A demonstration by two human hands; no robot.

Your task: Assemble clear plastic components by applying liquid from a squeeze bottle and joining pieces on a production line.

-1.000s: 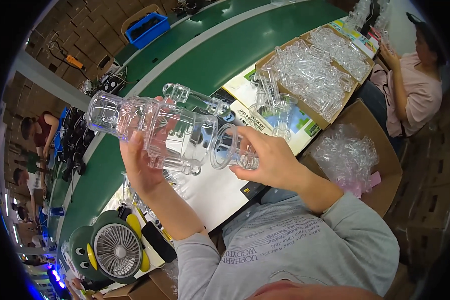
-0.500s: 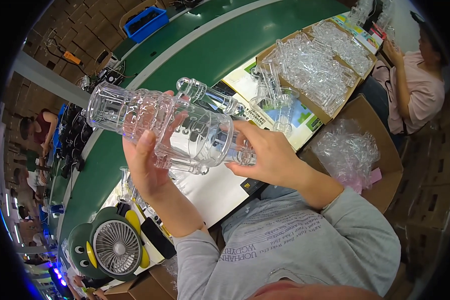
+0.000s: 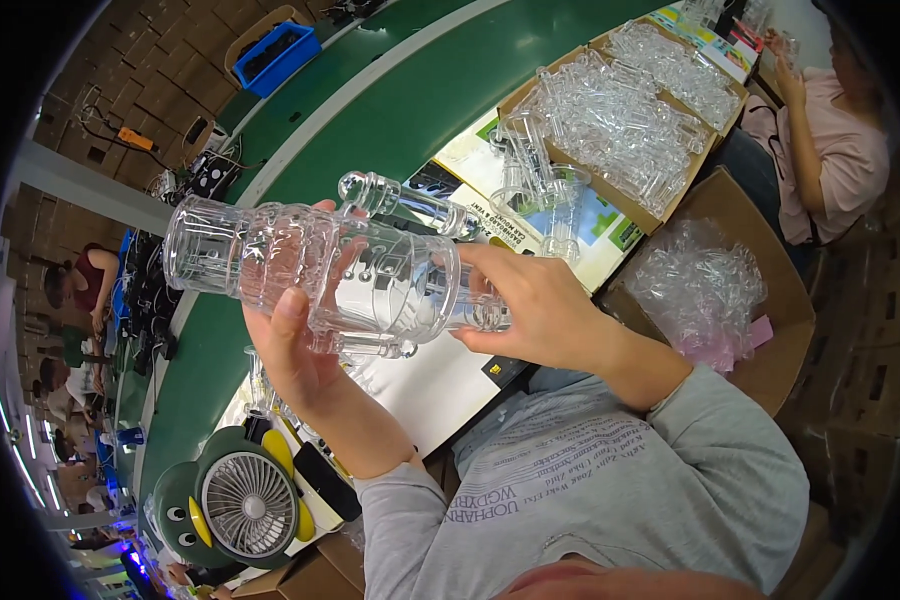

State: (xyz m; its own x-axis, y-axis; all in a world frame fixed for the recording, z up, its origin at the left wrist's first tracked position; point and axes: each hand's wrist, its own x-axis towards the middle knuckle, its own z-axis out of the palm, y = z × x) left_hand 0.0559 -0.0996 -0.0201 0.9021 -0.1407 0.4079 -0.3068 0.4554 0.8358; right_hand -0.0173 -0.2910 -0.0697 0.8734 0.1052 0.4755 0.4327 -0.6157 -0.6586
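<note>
Vessel, large clear plastic ribbed cylinder with side tubes, held sideways above the white tabletop. Left hand wrapped around its middle, thumb on the near side. Right hand pinching a short clear plastic cylinder between thumb and fingers, right at the vessel's wide right-hand end; can't tell if it's seated. Farther back: brown cardboard box heaped with clear plastic tubes. Right: open brown carton, crumpled clear plastic bag inside. Lower left: green penguin-shaped fan.
</note>
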